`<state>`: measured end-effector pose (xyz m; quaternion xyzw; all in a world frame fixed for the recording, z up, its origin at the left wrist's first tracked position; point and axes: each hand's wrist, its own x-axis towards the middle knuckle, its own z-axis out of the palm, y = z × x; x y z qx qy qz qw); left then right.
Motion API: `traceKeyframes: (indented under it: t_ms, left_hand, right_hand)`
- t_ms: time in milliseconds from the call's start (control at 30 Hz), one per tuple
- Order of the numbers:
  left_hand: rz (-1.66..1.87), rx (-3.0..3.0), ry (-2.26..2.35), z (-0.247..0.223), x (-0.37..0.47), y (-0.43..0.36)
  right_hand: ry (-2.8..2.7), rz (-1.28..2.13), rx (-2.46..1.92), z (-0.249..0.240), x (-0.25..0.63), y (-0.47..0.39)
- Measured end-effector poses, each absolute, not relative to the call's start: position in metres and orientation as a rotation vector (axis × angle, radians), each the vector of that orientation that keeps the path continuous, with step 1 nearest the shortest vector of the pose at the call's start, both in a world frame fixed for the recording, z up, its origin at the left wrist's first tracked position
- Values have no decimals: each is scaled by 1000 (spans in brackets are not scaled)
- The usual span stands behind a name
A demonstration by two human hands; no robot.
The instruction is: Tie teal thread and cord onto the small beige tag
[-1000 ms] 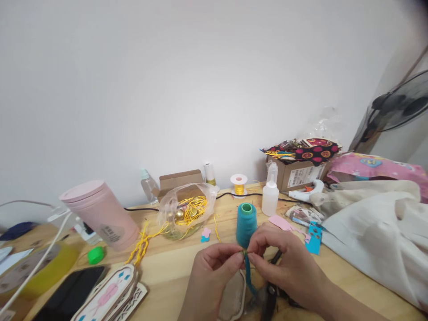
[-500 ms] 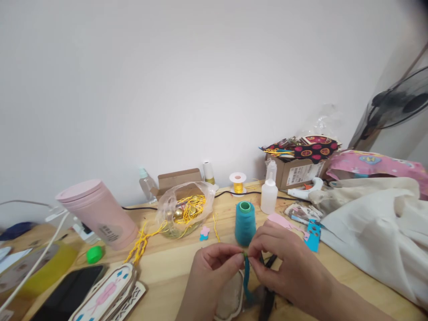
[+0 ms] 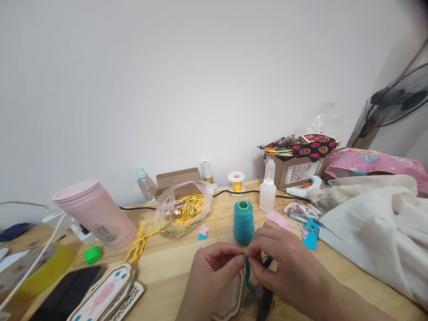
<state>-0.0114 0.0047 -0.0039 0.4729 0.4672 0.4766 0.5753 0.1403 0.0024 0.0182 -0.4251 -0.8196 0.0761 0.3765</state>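
**Our left hand [image 3: 214,278] and right hand [image 3: 294,267] pinch closed**

Between nearly meeting fingertips, we hold the top of a soft, slender teal thread strand [image 3: 248,276]; its long axis trails down towards us, neither hand clearly nearer.

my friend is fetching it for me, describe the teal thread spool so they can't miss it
On the wooden table, look just beyond the two hands, left and right. The upright teal spool has a green top; the smaller spool behind is white with yellow thread.
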Motion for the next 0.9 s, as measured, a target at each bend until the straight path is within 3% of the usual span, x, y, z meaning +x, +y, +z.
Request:
traceKeyframes:
  t_ms: [333, 667, 900]
  left_hand:
    - [1072, 1120, 1106, -4, -10, 4]
    - [1136, 807, 888, -3, -12, 2]
    - [1154, 746, 829, 0, -12, 1]
  right_hand:
    - [-2146, 62, -1059, 13, 138, 0]
    - [-2068, 351, -1074, 24, 142, -2]
    - [-1985, 300, -1020, 20, 137, -4]
